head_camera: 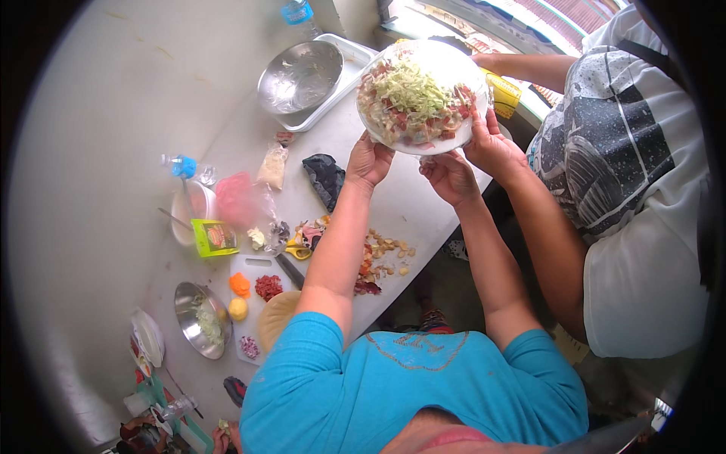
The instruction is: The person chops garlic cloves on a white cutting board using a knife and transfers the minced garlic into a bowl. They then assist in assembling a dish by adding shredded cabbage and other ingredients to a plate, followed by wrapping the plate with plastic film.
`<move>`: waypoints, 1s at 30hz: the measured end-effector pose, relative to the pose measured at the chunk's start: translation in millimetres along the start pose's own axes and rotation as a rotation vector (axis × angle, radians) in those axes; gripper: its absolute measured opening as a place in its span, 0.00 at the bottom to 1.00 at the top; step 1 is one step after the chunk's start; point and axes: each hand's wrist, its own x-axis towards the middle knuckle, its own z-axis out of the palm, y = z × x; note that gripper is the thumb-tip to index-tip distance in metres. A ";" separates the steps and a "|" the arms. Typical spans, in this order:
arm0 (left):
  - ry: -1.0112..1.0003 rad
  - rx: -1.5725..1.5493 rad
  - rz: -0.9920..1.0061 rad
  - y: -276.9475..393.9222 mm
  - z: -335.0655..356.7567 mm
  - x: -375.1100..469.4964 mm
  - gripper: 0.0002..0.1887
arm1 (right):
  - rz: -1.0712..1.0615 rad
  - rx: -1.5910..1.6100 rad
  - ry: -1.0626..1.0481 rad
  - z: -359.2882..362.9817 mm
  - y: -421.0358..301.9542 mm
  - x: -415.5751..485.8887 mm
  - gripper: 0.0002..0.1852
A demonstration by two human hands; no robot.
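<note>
A white plate (422, 148) is held up over the far end of the table. Chopped salad with a heap of shredded pale green cabbage (417, 91) covers much of it. My left hand (370, 162) grips the near left rim. At the near edge, my right hand (451, 177) has its fingertips under the rim, beside a small clear scrap that may be plastic. A co-worker's hand (494, 146) also holds the plate, on its right side. Below and left of it, a black plastic bag (326, 179) lies on the table (391, 207).
A steel bowl (300, 76) rests on a white tray (363, 52). Nearer are yellow-handled scissors (299, 249), a knife (290, 271), peelings (391, 249) and a cutting board (249, 264) with chopped food. Another steel bowl (198, 323) holds shreds. The co-worker (612, 159) stands close on the right.
</note>
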 end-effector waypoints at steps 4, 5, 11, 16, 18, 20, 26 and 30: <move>-0.036 0.237 -0.030 29.3 -22.0 -6.4 0.07 | 0.054 -0.314 0.139 -8.8 -10.6 -7.3 0.06; -0.032 0.311 -0.034 35.4 -21.1 -7.6 0.05 | 0.069 -0.399 0.180 -14.5 -14.2 -9.6 0.05; 0.242 0.830 -0.002 47.6 -15.6 12.2 0.04 | 0.104 -0.802 0.284 -7.8 -36.1 -29.0 0.05; 0.155 0.428 -0.073 16.6 12.9 52.8 0.11 | 0.151 -0.507 0.103 -22.9 -74.0 -13.8 0.11; 0.061 0.144 -0.142 14.4 28.1 57.3 0.19 | 0.217 -0.172 -0.062 -28.2 -97.3 2.3 0.15; 0.070 0.083 -0.138 19.9 30.8 58.5 0.18 | 0.170 0.003 -0.145 -28.4 -104.5 3.3 0.16; -0.024 0.151 -0.156 56.8 47.4 89.7 0.22 | -0.059 0.125 0.406 4.6 -79.6 40.3 0.18; 0.131 0.114 -0.300 85.0 62.9 98.9 0.33 | -0.097 0.326 0.299 18.8 -96.1 40.0 0.18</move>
